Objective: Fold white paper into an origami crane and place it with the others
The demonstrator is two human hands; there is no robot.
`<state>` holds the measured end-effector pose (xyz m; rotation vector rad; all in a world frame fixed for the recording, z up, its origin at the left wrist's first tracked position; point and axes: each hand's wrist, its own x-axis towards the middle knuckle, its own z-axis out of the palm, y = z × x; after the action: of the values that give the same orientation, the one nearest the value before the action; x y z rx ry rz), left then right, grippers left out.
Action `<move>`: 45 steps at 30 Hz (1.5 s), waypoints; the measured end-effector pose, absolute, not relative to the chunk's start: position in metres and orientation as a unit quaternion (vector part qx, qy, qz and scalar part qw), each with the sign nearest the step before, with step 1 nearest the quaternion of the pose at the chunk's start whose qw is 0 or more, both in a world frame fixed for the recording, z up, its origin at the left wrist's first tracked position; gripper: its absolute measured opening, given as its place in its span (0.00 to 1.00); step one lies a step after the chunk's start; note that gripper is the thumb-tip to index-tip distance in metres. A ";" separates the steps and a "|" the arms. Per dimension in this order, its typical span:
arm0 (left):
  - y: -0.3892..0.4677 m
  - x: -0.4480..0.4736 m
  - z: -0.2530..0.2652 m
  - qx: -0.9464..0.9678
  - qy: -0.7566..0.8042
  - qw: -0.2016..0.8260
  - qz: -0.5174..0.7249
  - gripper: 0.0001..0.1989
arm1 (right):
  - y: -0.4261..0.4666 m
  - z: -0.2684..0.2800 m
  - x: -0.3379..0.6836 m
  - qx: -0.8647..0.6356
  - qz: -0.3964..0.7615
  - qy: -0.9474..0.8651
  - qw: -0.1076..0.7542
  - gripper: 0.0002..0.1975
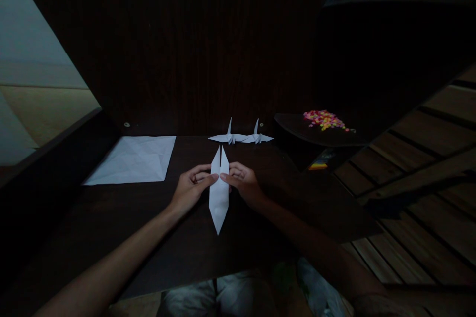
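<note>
A long folded white paper (219,195) is held upright above the dark desk, with two narrow points split at its far end and a single point at its near end. My left hand (191,185) pinches its left edge, thumb on the face and fingers behind. On the opposite edge my right hand (245,183) grips in the same way, its thumb close to the other. Just beyond stand two folded paper cranes (241,137), side by side with wings touching or overlapping; I cannot tell whether they are joined.
A creased white paper sheet (134,160) lies at the left of the desk (178,252). On a raised corner shelf (293,126) at the right sits a heap of small colourful pieces (325,120). A dark panel (208,49) rises behind, and a low side wall (48,153) borders the left.
</note>
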<state>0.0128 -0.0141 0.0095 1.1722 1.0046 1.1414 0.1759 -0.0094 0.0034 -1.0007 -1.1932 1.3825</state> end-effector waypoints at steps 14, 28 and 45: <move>-0.015 0.012 0.012 0.504 0.400 0.601 0.474 0.13 | -0.010 0.005 0.175 -0.418 0.590 -0.532 0.441 0.16; -0.016 0.012 0.010 0.493 0.390 0.639 0.442 0.14 | -0.010 0.005 0.183 -0.392 0.611 -0.556 0.405 0.16; -0.016 0.008 0.013 0.511 0.389 0.656 0.398 0.14 | -0.007 0.007 0.190 -0.388 0.633 -0.597 0.305 0.17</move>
<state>0.0082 -0.0157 0.0126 1.1573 0.8809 0.9015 0.1903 -0.0072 0.0074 -1.0271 -1.5810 1.6762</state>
